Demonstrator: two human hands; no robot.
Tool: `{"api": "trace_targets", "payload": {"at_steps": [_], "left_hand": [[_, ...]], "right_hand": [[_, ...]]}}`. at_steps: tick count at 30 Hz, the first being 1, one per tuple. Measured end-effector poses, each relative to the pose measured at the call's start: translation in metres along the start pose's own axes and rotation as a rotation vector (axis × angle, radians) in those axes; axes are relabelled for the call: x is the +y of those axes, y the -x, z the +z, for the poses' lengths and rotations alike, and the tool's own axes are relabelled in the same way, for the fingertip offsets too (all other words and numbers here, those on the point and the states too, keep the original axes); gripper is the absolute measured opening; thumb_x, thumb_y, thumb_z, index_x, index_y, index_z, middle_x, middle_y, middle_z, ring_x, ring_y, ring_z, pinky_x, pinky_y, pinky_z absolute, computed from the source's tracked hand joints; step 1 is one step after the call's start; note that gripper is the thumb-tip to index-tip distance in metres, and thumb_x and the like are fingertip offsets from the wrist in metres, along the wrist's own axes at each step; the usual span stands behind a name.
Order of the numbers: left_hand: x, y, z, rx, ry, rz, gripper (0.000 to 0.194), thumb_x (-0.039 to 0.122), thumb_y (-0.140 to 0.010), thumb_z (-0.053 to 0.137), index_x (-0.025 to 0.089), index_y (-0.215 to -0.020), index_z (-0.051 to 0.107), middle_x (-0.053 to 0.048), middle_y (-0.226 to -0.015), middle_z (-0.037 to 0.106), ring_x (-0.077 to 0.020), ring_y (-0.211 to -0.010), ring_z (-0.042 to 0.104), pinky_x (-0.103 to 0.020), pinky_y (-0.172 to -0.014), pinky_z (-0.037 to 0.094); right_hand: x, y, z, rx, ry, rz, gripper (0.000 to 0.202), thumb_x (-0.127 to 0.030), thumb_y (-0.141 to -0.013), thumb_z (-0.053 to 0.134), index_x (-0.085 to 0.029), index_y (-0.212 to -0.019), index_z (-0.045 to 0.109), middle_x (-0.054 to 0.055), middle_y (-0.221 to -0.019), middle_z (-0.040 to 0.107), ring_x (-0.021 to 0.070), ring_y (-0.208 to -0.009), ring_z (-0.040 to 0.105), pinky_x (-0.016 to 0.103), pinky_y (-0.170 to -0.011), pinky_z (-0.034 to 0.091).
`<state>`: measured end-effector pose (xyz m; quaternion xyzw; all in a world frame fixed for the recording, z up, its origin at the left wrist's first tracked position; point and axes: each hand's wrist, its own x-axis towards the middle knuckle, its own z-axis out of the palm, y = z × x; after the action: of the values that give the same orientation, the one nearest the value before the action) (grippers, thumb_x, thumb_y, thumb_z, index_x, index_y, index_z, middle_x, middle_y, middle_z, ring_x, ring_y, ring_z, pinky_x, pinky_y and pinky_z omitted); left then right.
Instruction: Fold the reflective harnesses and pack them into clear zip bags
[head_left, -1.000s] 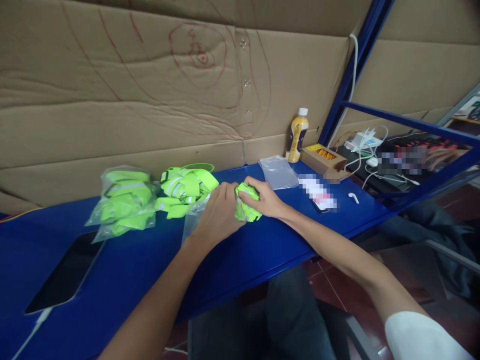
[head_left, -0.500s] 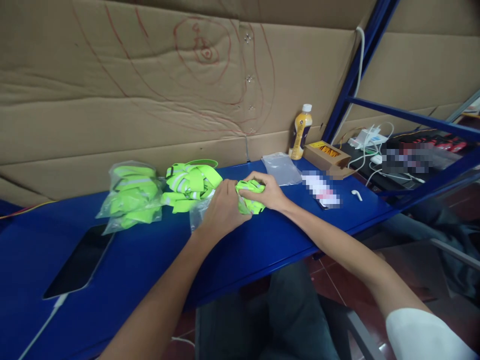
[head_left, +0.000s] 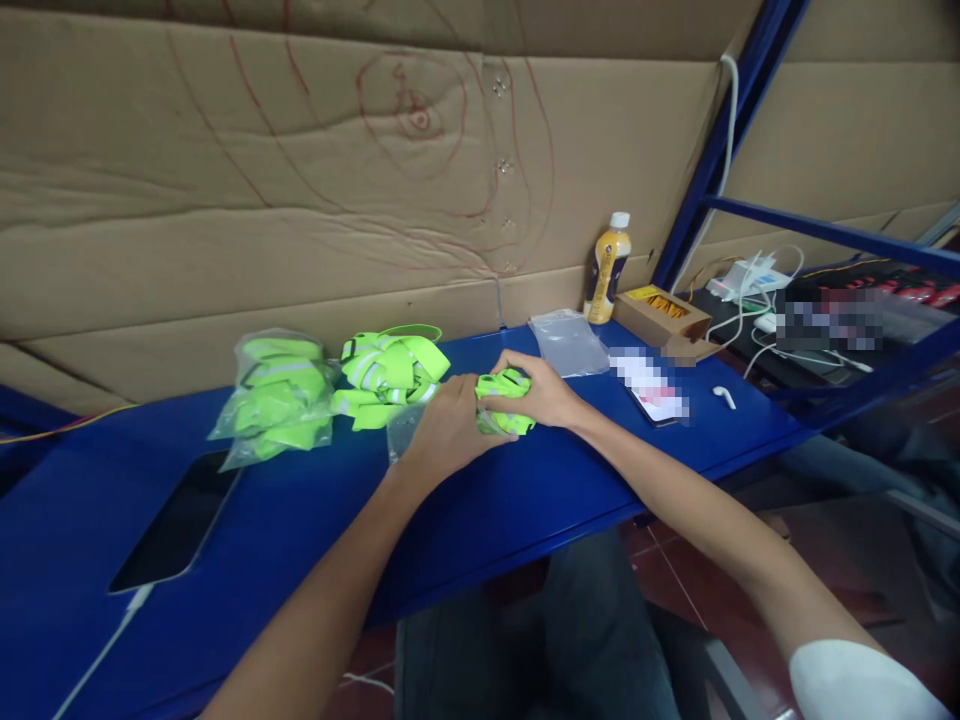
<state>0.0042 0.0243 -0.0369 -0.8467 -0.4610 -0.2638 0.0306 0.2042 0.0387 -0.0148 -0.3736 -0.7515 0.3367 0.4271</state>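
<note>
My right hand (head_left: pixel 544 392) is closed round a folded bundle of neon yellow-green reflective straps (head_left: pixel 508 385) with black buckle parts. Pressed close on its left is my left hand (head_left: pixel 454 420), fingers curled. A clear plastic bag (head_left: pixel 403 430) sticks out from under it and seems to run to the bundle's lower edge; the left fingertips are mostly hidden. Behind the left hand lies a loose pile of the same neon straps (head_left: pixel 394 365). Farther left rests a clear bag filled with neon straps (head_left: pixel 281 395).
The blue table (head_left: pixel 315 540) carries a dark tablet or phone (head_left: pixel 176 525) on a white cable. At the right are a flat clear bag (head_left: pixel 570 343), a yellow bottle (head_left: pixel 607 270), an open cardboard box (head_left: pixel 664 318), a blurred-out phone (head_left: pixel 651 388) and a white earbud (head_left: pixel 724 398). Cardboard (head_left: pixel 300 250) lines the back.
The view has shifted slightly, so everything sits a little lower and farther right. My right fingers have shifted a little on the strap bundle; both hands stay together around it.
</note>
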Motion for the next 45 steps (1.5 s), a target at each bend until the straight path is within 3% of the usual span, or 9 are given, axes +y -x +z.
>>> {"api": "trace_targets", "payload": {"at_steps": [4, 10, 16, 20, 27, 32, 38, 42, 45], "left_hand": [[0.004, 0.001, 0.006, 0.045, 0.039, -0.002, 0.066, 0.041, -0.07, 0.094, 0.019, -0.116, 0.052, -0.013, -0.112, 0.067, -0.0364, -0.111, 0.067, -0.05, -0.096, 0.057], [0.009, 0.002, 0.008, 0.074, -0.048, 0.068, 0.057, 0.03, -0.075, 0.081, 0.018, -0.121, 0.049, -0.013, -0.11, 0.063, -0.0371, -0.109, 0.064, -0.051, -0.094, 0.056], [0.016, 0.001, 0.004, 0.017, -0.142, 0.157, 0.056, 0.027, -0.077, 0.076, 0.016, -0.125, 0.049, -0.015, -0.112, 0.063, -0.0368, -0.107, 0.061, -0.052, -0.094, 0.054], [0.013, -0.003, 0.002, 0.022, -0.157, 0.133, 0.057, 0.027, -0.074, 0.077, 0.017, -0.123, 0.05, -0.014, -0.109, 0.064, -0.0373, -0.105, 0.062, -0.052, -0.092, 0.055], [-0.012, -0.004, -0.003, 0.298, -0.028, 0.029, 0.079, 0.035, -0.071, 0.087, 0.017, -0.136, 0.045, -0.016, -0.118, 0.063, -0.0394, -0.114, 0.066, -0.054, -0.098, 0.057], [-0.006, -0.001, -0.005, 0.185, -0.16, 0.071, 0.074, 0.027, -0.069, 0.084, 0.015, -0.133, 0.048, -0.017, -0.116, 0.065, -0.0398, -0.11, 0.065, -0.052, -0.096, 0.056], [0.005, -0.002, -0.017, 0.03, -0.352, 0.17, 0.052, 0.022, -0.077, 0.077, 0.012, -0.123, 0.057, -0.021, -0.115, 0.066, -0.0411, -0.106, 0.061, -0.053, -0.091, 0.053], [0.008, -0.004, -0.021, 0.002, -0.362, 0.207, 0.047, 0.025, -0.078, 0.079, 0.013, -0.119, 0.06, -0.021, -0.114, 0.066, -0.041, -0.104, 0.06, -0.054, -0.089, 0.051], [0.009, -0.005, -0.023, 0.024, -0.332, 0.192, 0.049, 0.03, -0.083, 0.078, 0.012, -0.125, 0.061, -0.021, -0.113, 0.066, -0.0418, -0.105, 0.061, -0.054, -0.09, 0.051]], "right_hand": [[0.0, 0.0, 0.004, 0.067, 0.08, -0.004, 0.034, -0.041, -0.075, 0.082, -0.021, -0.097, 0.065, -0.002, -0.09, 0.067, 0.0156, -0.081, 0.057, 0.029, -0.076, 0.042], [0.002, -0.001, 0.007, -0.015, 0.196, 0.235, 0.038, -0.036, -0.069, 0.08, -0.023, -0.096, 0.057, -0.002, -0.084, 0.066, 0.0184, -0.077, 0.059, 0.031, -0.07, 0.04], [-0.002, 0.007, 0.017, -0.083, 0.269, 0.055, 0.042, -0.013, -0.067, 0.067, -0.024, -0.101, 0.045, 0.005, -0.105, 0.064, 0.0233, -0.095, 0.062, 0.033, -0.078, 0.042], [0.001, 0.005, 0.011, -0.069, 0.113, 0.097, 0.052, -0.016, -0.064, 0.076, -0.023, -0.108, 0.049, 0.003, -0.105, 0.062, 0.0214, -0.094, 0.061, 0.035, -0.082, 0.046], [-0.005, -0.003, -0.01, -0.091, -0.386, 0.167, 0.059, -0.045, -0.061, 0.096, -0.021, -0.102, 0.06, 0.0, -0.097, 0.066, 0.0144, -0.074, 0.062, 0.033, -0.072, 0.053], [0.005, -0.002, 0.001, -0.031, -0.065, 0.018, 0.047, -0.057, -0.07, 0.091, -0.02, -0.078, 0.064, -0.006, -0.062, 0.055, 0.0106, -0.061, 0.043, 0.029, -0.064, 0.036], [0.011, 0.004, 0.019, 0.008, -0.116, 0.12, 0.05, -0.062, -0.067, 0.09, -0.02, -0.077, 0.066, -0.012, -0.054, 0.029, 0.0077, -0.055, 0.021, 0.027, -0.055, 0.016], [0.008, 0.004, 0.025, 0.045, -0.196, 0.137, 0.048, -0.058, -0.064, 0.092, -0.019, -0.079, 0.068, -0.01, -0.057, 0.037, 0.0065, -0.055, 0.022, 0.027, -0.054, 0.015], [0.006, 0.003, 0.026, 0.09, -0.307, 0.17, 0.051, -0.054, -0.056, 0.096, -0.018, -0.083, 0.071, -0.006, -0.07, 0.058, 0.0042, -0.052, 0.024, 0.026, -0.051, 0.017]]}}
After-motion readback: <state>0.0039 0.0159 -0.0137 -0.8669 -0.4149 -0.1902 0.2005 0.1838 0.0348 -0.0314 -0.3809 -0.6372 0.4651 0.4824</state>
